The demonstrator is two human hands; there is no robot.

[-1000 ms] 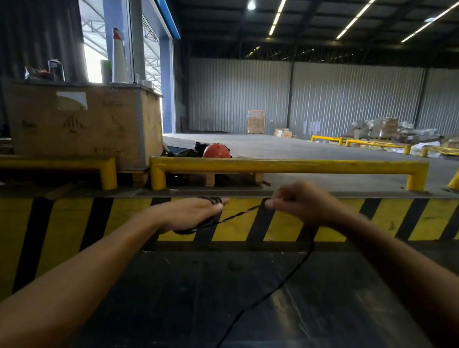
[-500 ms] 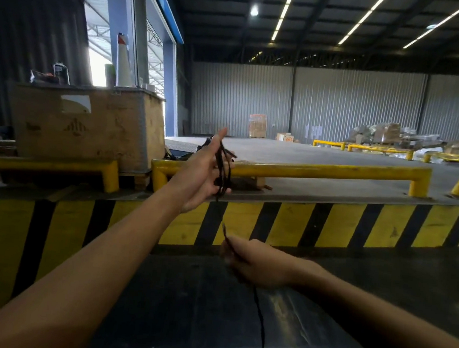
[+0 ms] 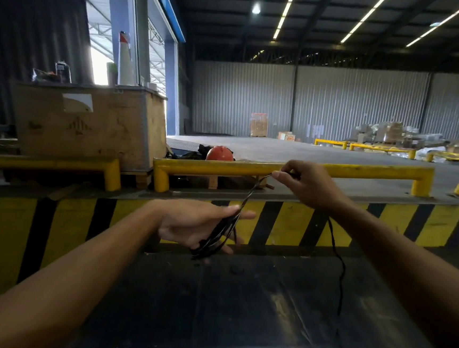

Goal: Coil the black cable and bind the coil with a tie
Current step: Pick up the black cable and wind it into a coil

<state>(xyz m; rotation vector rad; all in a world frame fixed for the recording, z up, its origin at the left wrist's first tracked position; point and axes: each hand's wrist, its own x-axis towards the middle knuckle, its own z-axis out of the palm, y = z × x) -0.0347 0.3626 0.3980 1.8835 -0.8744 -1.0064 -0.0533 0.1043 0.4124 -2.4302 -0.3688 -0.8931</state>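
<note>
In front of the yellow-and-black striped dock edge (image 3: 282,220), left hand (image 3: 190,226) held flat-ish, palm toward the body, fingers (image 3: 243,214) spread and extended, several loops of the black cable (image 3: 218,236) draped across the palm and hanging off its lower edge; not a tight fist, more an open hand used as a former with the loops caught around it; right hand (image 3: 309,185) up by the yellow rail (image 3: 292,169), thumb and fingertips pinched shut on the cable, a taut strand running down-left from the pinch to the left hand's fingers; the free tail drops from behind the right wrist and hangs down over the dark floor (image 3: 238,313), end near the bottom of view; change from half a second ago: left hand was raised upright with the loops near the rail and the right hand was low, feeding from below; now left has dropped and tilted, right has swung up above it, so another turn is being drawn over the hand; reads as mid-coil, a few wraps on, a good length of tail left; no tie visible anywhere, binding not started; orange helmet (image 3: 220,154) and wooden crate (image 3: 88,125) behind the rail, not involved.
</note>
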